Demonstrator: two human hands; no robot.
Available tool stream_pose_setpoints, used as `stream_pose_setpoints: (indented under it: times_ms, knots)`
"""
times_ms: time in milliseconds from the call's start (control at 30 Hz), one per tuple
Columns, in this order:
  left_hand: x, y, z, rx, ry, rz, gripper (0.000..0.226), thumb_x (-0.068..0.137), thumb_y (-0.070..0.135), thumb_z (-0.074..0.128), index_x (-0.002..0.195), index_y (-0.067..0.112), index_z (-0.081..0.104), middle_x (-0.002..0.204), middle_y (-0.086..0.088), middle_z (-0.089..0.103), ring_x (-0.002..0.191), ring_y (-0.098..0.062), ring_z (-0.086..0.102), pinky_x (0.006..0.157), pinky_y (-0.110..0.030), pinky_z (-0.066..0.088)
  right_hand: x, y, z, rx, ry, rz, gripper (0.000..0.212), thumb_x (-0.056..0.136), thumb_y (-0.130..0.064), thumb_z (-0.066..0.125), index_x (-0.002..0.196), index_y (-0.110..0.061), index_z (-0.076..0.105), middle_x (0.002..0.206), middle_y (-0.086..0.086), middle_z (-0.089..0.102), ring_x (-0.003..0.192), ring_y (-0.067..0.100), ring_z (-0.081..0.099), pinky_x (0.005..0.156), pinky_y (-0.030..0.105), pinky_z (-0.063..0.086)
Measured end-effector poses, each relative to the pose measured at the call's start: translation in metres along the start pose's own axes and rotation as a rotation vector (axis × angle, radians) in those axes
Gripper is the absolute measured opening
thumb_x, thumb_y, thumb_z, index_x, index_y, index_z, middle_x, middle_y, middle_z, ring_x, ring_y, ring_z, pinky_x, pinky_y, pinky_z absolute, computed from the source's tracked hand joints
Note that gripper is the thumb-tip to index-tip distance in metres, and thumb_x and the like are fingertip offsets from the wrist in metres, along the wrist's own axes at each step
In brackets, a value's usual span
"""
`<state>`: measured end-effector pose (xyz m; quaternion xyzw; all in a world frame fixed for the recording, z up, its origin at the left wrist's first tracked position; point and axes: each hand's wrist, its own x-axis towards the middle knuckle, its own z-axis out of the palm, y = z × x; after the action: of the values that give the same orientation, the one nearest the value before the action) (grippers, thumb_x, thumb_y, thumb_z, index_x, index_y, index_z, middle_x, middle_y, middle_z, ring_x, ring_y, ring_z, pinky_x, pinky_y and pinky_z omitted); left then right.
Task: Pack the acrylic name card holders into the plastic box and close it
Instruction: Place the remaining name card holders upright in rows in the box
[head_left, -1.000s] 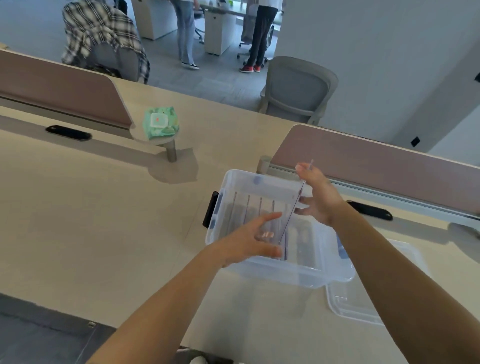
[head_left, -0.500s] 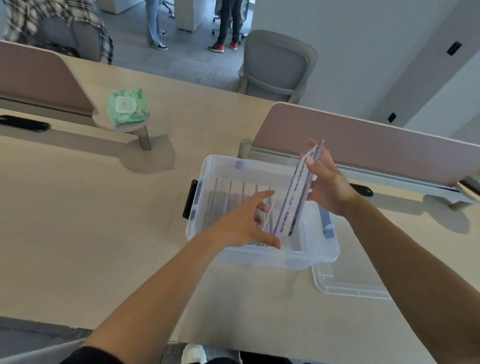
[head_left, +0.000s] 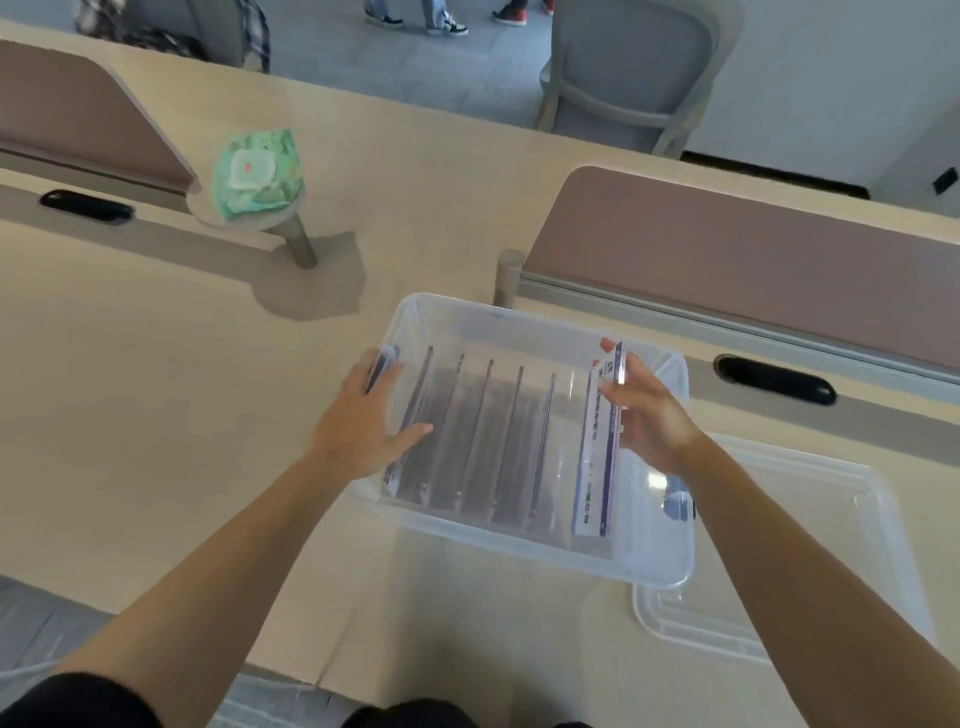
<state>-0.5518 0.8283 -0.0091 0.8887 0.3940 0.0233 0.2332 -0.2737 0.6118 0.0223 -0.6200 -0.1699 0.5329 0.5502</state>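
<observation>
A clear plastic box (head_left: 524, 545) stands open on the desk in front of me. Several acrylic name card holders (head_left: 483, 441) stand on edge in a row inside it. My right hand (head_left: 649, 415) grips one more acrylic holder with a blue-and-white card (head_left: 597, 457), upright at the right end of the row, its lower edge down in the box. My left hand (head_left: 363, 421) rests flat over the box's left rim, fingers apart, touching the leftmost holder. The clear lid (head_left: 810, 561) lies flat on the desk to the right, partly under the box.
A green wet-wipe pack (head_left: 257, 174) sits on a small round stand at the left. Brown desk dividers (head_left: 753, 270) run behind the box. A black cable slot (head_left: 774, 379) lies at the right. A grey chair (head_left: 628, 67) stands beyond the desk, with people's feet further back.
My right hand has lowered the card holder from a tilted raised position into the right end of the box. My left hand moved from the box's middle to its left rim.
</observation>
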Motion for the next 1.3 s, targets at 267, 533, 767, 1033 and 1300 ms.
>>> stream_pose_setpoints:
  times_ms: [267, 533, 767, 1033, 1300]
  knots:
    - [0.002, -0.002, 0.003, -0.087, 0.038, -0.004, 0.088, 0.086, 0.043, 0.067, 0.155, 0.027, 0.015, 0.163, 0.005, 0.011, 0.148, -0.016, 0.017, 0.114, -0.035, 0.026, 0.044, 0.034, -0.001, 0.042, 0.191, 0.205, 0.069, 0.087, -0.025, 0.067, 0.145, -0.047, 0.037, 0.157, 0.000, 0.030, 0.141, 0.050, 0.022, 0.100, 0.067, 0.030]
    - [0.002, -0.006, 0.004, -0.080, 0.039, -0.012, 0.086, 0.086, 0.041, 0.065, 0.155, 0.028, 0.015, 0.163, 0.006, 0.010, 0.148, -0.017, 0.018, 0.113, -0.035, 0.028, 0.054, 0.054, 0.005, 0.029, 0.251, 0.247, 0.075, 0.088, -0.018, 0.068, 0.148, -0.046, 0.032, 0.163, -0.004, 0.020, 0.147, 0.045, 0.013, 0.107, 0.068, 0.024]
    - [0.000, -0.003, 0.000, -0.098, 0.048, -0.016, 0.083, 0.085, 0.038, 0.067, 0.153, 0.028, 0.020, 0.161, 0.012, -0.004, 0.142, -0.018, 0.028, 0.100, -0.031, 0.038, 0.054, 0.065, 0.010, 0.023, 0.358, 0.215, 0.070, 0.090, -0.011, 0.062, 0.143, -0.050, 0.038, 0.162, 0.001, 0.022, 0.146, 0.037, 0.021, 0.112, 0.068, 0.022]
    - [0.001, -0.004, 0.001, -0.082, 0.024, -0.043, 0.083, 0.086, 0.041, 0.066, 0.152, 0.031, 0.018, 0.163, 0.005, -0.003, 0.145, -0.024, 0.025, 0.108, -0.039, 0.036, -0.001, 0.046, 0.022, -0.768, 0.334, 0.071, 0.072, 0.096, -0.028, 0.060, 0.154, -0.038, 0.018, 0.150, 0.010, 0.042, 0.098, 0.020, 0.059, 0.069, 0.019, 0.049]
    - [0.001, 0.000, 0.001, 0.014, -0.006, -0.090, 0.081, 0.088, 0.039, 0.062, 0.154, 0.031, 0.016, 0.163, 0.001, 0.012, 0.143, -0.029, 0.025, 0.105, -0.047, 0.038, -0.012, 0.070, 0.020, -0.556, 0.213, 0.265, 0.082, 0.092, -0.015, 0.066, 0.150, -0.050, 0.020, 0.131, 0.010, 0.053, 0.097, 0.029, 0.067, 0.074, 0.041, 0.062]
